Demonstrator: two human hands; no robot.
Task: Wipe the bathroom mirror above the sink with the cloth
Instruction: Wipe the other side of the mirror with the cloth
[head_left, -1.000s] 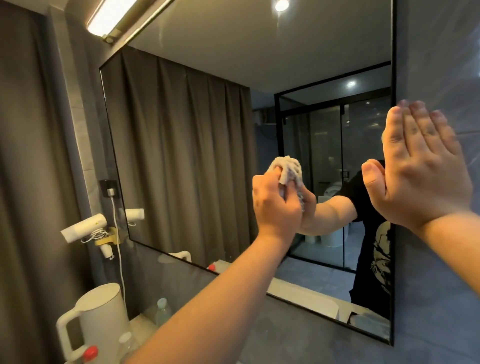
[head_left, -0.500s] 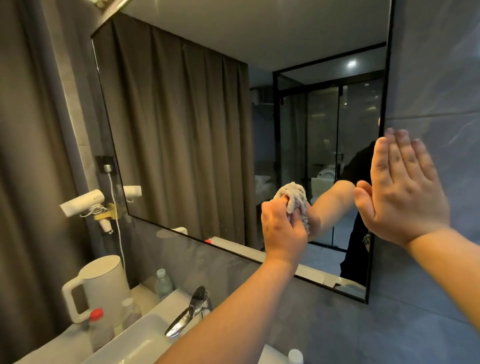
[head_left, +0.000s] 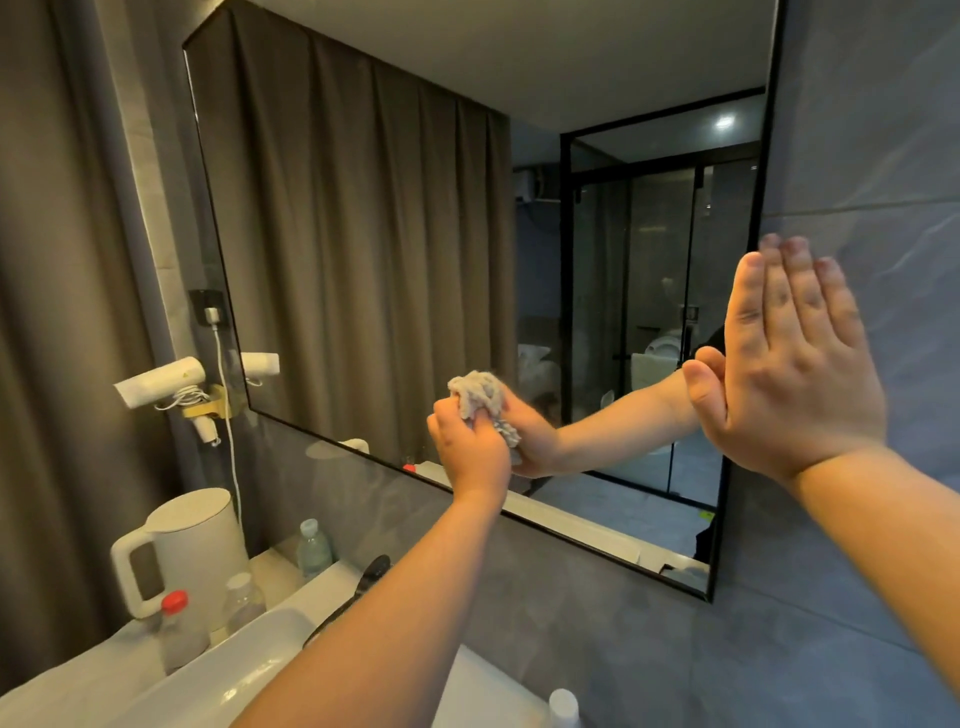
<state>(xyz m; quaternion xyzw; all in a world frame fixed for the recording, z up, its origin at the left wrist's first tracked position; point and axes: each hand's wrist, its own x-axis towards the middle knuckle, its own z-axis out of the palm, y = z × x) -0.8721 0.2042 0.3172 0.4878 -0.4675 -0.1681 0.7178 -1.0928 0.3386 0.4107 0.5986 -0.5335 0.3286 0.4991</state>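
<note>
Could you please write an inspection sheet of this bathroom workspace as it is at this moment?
Surface: mirror on grey tiled wall, black frame; smears cannot be judged.
Job's things: crumpled grey cloth pressed on the lower glass.
Clutter: white kettle, bottle with red cap, two clear bottles beside the sink.
Hands: left hand grips the cloth; right hand flat, fingers straight, at the mirror's right edge.
Cables: white cord hangs from the wall socket; hair dryer in its holder, cord coiled.
Surroundings: dark curtain on the left.
</note>
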